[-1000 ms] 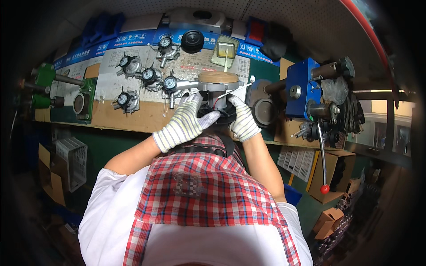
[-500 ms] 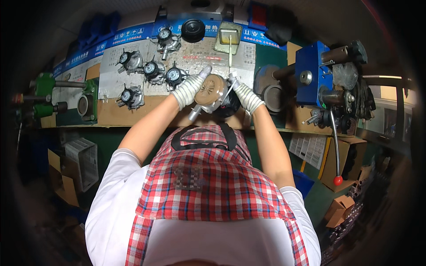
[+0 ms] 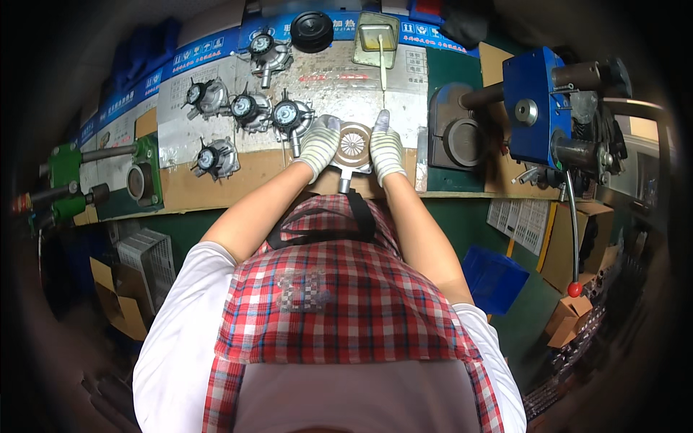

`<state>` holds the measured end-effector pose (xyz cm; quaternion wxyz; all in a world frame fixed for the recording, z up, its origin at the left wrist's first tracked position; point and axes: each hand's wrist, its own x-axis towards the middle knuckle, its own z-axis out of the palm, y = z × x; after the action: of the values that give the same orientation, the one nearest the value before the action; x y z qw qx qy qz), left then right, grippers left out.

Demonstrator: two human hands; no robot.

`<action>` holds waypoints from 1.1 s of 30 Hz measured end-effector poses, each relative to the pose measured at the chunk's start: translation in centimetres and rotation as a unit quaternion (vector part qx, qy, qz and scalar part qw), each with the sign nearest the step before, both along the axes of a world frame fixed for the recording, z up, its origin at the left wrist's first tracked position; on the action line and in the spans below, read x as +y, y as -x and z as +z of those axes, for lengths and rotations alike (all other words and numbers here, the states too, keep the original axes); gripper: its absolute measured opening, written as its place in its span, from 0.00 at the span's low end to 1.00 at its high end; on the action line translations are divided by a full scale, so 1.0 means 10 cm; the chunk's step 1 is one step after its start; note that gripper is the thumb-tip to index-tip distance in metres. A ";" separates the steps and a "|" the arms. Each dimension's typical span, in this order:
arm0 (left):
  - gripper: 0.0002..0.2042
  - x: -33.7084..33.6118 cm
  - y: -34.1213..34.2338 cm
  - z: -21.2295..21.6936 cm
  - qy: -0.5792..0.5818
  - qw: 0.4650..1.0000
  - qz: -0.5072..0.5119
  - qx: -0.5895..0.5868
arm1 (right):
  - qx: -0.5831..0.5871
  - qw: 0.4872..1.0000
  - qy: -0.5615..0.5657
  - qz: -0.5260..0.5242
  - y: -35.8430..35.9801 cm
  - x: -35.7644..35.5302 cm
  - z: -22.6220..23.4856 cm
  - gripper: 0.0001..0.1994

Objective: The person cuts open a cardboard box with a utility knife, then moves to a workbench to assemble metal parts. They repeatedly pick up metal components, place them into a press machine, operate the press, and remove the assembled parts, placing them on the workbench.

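A round metal pump housing (image 3: 354, 147) with a slotted, fan-like disc on top lies between my hands near the bench's front edge. Its short metal pipe points toward me. My left hand (image 3: 320, 147), in a striped glove, grips the housing's left side with the thumb pointing away. On the opposite side my right hand (image 3: 386, 149), gloved alike, holds it the same way. The undersides of my fingers are hidden. Just beyond my left hand sits a similar pump assembly (image 3: 289, 115) with a black-rimmed top.
More pump assemblies (image 3: 248, 108) stand to the left. A greasy tray (image 3: 368, 58) with a brush (image 3: 382, 66) and a black round part (image 3: 312, 32) lie at the back. A blue lever press (image 3: 534, 108) stands right, a green clamping fixture (image 3: 144, 173) left.
The housing has gone from tilted to level and shifted right, its pipe swinging toward me. My right hand has moved from a thin pale piece to the housing's side. The whole view has shifted slightly.
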<state>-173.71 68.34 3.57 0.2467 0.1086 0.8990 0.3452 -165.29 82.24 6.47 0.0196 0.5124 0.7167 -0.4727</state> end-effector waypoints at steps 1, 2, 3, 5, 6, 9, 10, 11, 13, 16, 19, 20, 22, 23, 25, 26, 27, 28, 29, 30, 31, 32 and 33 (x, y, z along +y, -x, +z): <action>0.26 -0.01 0.03 0.02 -0.009 1.000 -0.026 -0.001 | -0.007 1.000 0.003 -0.018 0.04 -0.04 0.00 0.47; 0.26 0.00 0.08 0.04 0.005 0.999 -0.047 -0.003 | -0.017 1.000 -0.007 -0.012 0.07 -0.08 0.01 0.44; 0.30 0.04 0.12 0.03 0.020 0.997 -0.063 0.028 | -0.015 1.000 -0.009 -0.005 0.07 -0.11 0.02 0.44; 0.34 0.10 0.11 0.14 0.093 0.995 -0.043 0.014 | -0.013 1.000 -0.013 0.008 0.05 -0.16 0.04 0.43; 0.38 0.10 0.05 0.09 0.048 0.997 -0.016 0.052 | -0.009 0.999 -0.028 0.018 0.06 -0.14 0.01 0.43; 0.37 0.12 0.08 0.08 0.037 0.997 -0.039 0.057 | 0.005 0.997 -0.065 0.041 0.06 -0.13 -0.06 0.43; 0.35 0.10 0.06 0.08 0.039 0.998 -0.034 0.046 | 0.013 0.997 -0.071 0.043 0.03 -0.16 -0.08 0.43; 0.34 0.10 0.05 0.10 0.038 0.998 -0.032 0.038 | 0.024 0.996 -0.079 0.042 0.04 -0.15 -0.08 0.43; 0.33 0.12 0.06 0.16 0.027 0.999 -0.031 0.022 | 0.015 0.996 -0.073 0.051 0.05 -0.13 -0.13 0.42; 0.33 0.10 0.08 -0.02 0.005 0.999 -0.029 0.033 | -0.004 0.994 -0.075 0.082 0.06 -0.11 -0.11 0.42; 0.35 0.12 0.20 -0.02 0.041 0.998 -0.035 0.031 | -0.033 0.997 -0.019 0.064 0.11 -0.05 0.13 0.44; 0.36 0.16 0.29 -0.01 0.030 0.999 -0.040 0.005 | 0.000 0.998 -0.008 0.069 0.10 0.03 0.04 0.42; 0.37 0.13 0.37 0.26 -0.128 0.984 0.004 -0.123 | 0.135 0.987 0.012 0.089 0.02 0.19 0.08 0.37; 0.29 -0.01 0.44 0.31 -0.281 0.928 0.056 -0.237 | 0.202 0.970 0.100 0.090 0.00 0.22 0.41 0.33; 0.23 -0.27 0.66 0.62 -0.422 0.736 0.070 -0.524 | 0.279 0.895 0.347 0.044 -0.08 0.34 1.11 0.25; 0.24 -0.32 0.59 1.00 -0.437 0.779 0.034 -0.448 | 0.303 0.874 0.377 0.042 -0.08 0.37 1.28 0.23; 0.25 -0.37 0.47 1.23 -0.451 0.813 -0.004 -0.367 | 0.328 0.853 0.404 0.040 -0.05 0.41 1.45 0.20; 0.27 -0.48 0.43 1.27 -0.419 0.849 -0.087 -0.311 | 0.333 0.848 0.403 0.086 -0.03 0.36 1.74 0.19; 0.29 -0.56 0.39 1.26 -0.379 0.873 -0.172 -0.254 | 0.353 0.858 0.356 0.109 -0.01 0.34 1.84 0.18; 0.30 -0.56 0.28 1.27 -0.405 0.865 -0.152 -0.255 | 0.374 0.856 0.344 0.099 0.04 0.30 1.89 0.18; 0.33 -0.53 0.23 1.30 -0.378 0.891 -0.161 -0.192 | 0.395 0.852 0.331 0.088 0.09 0.26 1.95 0.18; 0.34 -0.53 0.13 1.46 -0.399 0.884 -0.186 -0.159 | 0.389 0.840 0.372 0.076 0.11 0.21 2.04 0.18; 0.35 -0.52 0.03 1.59 -0.420 0.873 -0.210 -0.130 | 0.379 0.827 0.411 0.061 0.06 0.11 2.15 0.17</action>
<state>-174.02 63.18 19.43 0.3588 0.3425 0.5854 0.6413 -165.92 83.35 27.93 -0.0156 0.1928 0.4375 -0.8782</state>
